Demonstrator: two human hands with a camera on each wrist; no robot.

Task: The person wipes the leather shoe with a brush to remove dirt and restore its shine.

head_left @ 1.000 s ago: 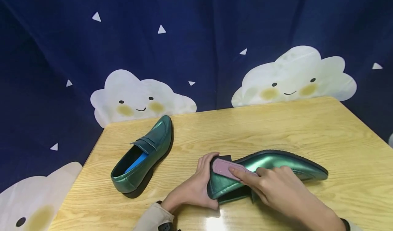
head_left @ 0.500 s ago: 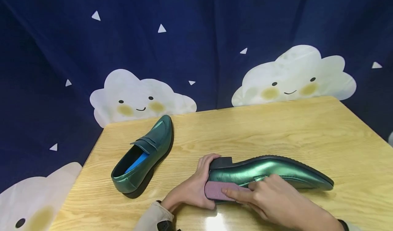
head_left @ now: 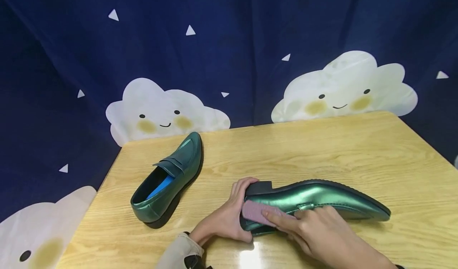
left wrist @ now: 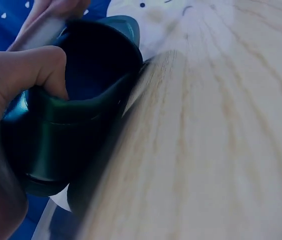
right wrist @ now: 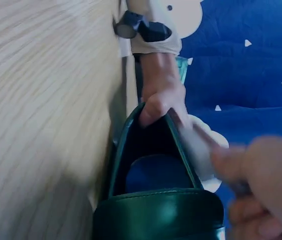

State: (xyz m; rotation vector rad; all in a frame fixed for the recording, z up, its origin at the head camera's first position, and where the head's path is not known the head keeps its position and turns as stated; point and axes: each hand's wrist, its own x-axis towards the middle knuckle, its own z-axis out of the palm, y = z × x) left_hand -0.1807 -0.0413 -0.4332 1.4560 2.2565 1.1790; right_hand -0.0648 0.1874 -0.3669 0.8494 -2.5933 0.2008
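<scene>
A metallic green loafer [head_left: 318, 195] lies on its side on the table, toe to the right and sole facing away from me. My left hand [head_left: 225, 219] grips its heel, with the thumb hooked over the rim into the opening, as the left wrist view shows. In my right hand [head_left: 322, 229] is a flat pink brush [head_left: 259, 212] with a rounded head, the index finger stretched along its back. The brush head lies over the loafer's side near the heel. Its underside is hidden. In the right wrist view the right hand [right wrist: 260, 185] and the brush are blurred.
Another green loafer [head_left: 171, 181] with a blue insole stands upright on the left of the wooden table [head_left: 304, 149]. Behind the table hangs a dark blue curtain [head_left: 229, 42] with white clouds and triangles.
The loafer has rolled, bringing more of its side into view. The brush went from the heel's upper side down toward the opening, then back up slightly. The left hand stays at the heel.
</scene>
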